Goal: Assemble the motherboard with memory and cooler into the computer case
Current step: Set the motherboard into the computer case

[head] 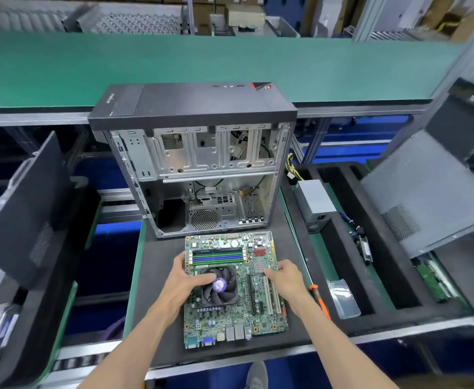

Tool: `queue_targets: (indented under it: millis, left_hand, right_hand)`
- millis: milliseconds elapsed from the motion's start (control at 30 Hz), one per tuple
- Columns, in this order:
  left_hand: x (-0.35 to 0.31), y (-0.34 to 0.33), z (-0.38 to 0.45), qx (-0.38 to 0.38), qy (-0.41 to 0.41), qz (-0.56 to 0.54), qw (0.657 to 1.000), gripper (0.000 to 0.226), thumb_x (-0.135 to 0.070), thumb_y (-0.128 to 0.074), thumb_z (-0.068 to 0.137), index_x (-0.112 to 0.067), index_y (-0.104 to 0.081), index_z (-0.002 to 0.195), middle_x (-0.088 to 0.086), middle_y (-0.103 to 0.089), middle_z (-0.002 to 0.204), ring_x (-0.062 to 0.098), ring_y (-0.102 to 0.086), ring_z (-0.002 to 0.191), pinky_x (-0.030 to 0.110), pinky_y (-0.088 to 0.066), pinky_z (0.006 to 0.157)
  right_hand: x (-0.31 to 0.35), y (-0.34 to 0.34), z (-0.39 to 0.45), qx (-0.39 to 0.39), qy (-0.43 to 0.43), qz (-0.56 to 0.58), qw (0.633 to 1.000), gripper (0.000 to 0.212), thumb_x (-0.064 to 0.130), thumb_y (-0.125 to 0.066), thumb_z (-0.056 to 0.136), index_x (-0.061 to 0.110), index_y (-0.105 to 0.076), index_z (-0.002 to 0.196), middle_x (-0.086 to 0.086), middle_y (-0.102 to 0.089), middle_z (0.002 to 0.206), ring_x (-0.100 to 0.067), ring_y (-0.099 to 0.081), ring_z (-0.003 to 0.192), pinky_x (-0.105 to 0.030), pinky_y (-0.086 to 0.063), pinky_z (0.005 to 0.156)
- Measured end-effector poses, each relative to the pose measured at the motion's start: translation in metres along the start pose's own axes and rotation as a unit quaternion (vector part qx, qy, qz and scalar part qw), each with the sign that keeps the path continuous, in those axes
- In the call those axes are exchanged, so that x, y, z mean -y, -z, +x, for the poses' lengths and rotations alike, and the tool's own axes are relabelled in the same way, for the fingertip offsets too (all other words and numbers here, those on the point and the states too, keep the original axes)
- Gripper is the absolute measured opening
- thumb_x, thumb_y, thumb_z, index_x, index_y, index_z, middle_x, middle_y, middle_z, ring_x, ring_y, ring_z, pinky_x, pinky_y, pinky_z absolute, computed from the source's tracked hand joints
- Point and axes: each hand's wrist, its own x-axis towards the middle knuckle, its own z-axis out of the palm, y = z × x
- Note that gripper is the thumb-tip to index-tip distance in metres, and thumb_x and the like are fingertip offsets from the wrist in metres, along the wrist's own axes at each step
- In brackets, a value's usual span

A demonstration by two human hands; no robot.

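Bare, dull metal computer case (202, 175) interior; matt dark foam mat (162, 265).

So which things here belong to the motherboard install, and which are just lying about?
In the job:
motherboard
cooler
memory
computer case
left hand
right hand

Lying about:
power supply
screwdriver
side panel
clear plastic tray

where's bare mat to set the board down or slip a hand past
Bare mat lies left of the motherboard, and a narrower strip between it and the screwdriver. Crowded: the board nearly meets the case, and the right tray holds parts.
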Motion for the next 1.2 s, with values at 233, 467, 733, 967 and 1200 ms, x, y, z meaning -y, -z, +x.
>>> queue_targets:
  millis: [233,467,733,967,1200]
  left_hand:
    - [-0.026,0.001,-0.003,-0.002,-0.020,-0.065,0.998,0.100,-0.046,-0.097,0.039,-0.041,-0.051,0.128,-0.008,-0.075,0.109,0.010,-0.070,0.101,0.036,-0.050,0.089]
    - [-0.051,-0.001,-0.008,0.037,-0.045,-0.075,0.995,0.102,-0.043,-0.094,0.039,-0.037,-0.050,0.130,-0.005,-0.075,0.109,0.010,-0.070,0.100,0.035,-0.047,0.090]
    - [-0.068,0.002,-0.007,0.069,-0.044,-0.002,0.997,0.124,-0.062,-0.094,0.039,-0.039,-0.037,0.147,-0.007,-0.064,0.132,0.013,-0.060,0.119,0.044,-0.038,0.112]
    - [-0.127,0.001,0.005,-0.006,-0.095,-0.097,0.991,0.110,-0.068,-0.076,0.067,-0.020,-0.028,0.154,0.002,-0.051,0.144,0.017,-0.053,0.126,0.042,-0.039,0.112]
    - [-0.186,-0.022,0.038,0.033,-0.093,-0.432,0.896,0.093,-0.036,-0.074,0.081,-0.010,-0.024,0.155,0.014,-0.019,0.163,0.028,-0.021,0.150,0.040,-0.023,0.123]
  right_hand:
    - [0.013,0.016,0.002,0.022,0.032,0.133,0.990,0.050,0.038,-0.078,0.083,0.018,-0.054,0.122,0.002,-0.054,0.130,-0.010,-0.052,0.104,-0.035,-0.037,0.092]
    - [0.017,0.026,-0.001,0.146,-0.001,0.247,0.958,0.130,0.049,-0.093,0.052,0.019,-0.018,0.155,-0.003,-0.021,0.161,-0.024,-0.022,0.145,-0.052,-0.018,0.115]
    - [0.014,0.025,-0.006,0.137,-0.015,0.253,0.958,0.126,0.027,-0.093,0.054,0.020,-0.016,0.154,-0.007,-0.025,0.159,-0.028,-0.027,0.143,-0.053,-0.021,0.114]
    - [0.006,0.034,-0.017,0.140,0.021,0.285,0.948,0.123,0.030,-0.087,0.044,0.015,-0.026,0.149,-0.004,-0.030,0.154,-0.016,-0.032,0.123,-0.048,-0.020,0.115]
    - [0.006,0.042,-0.019,0.136,0.026,0.277,0.951,0.130,0.031,-0.086,0.042,0.012,-0.021,0.152,-0.006,-0.028,0.157,-0.023,-0.028,0.141,-0.048,-0.019,0.116]
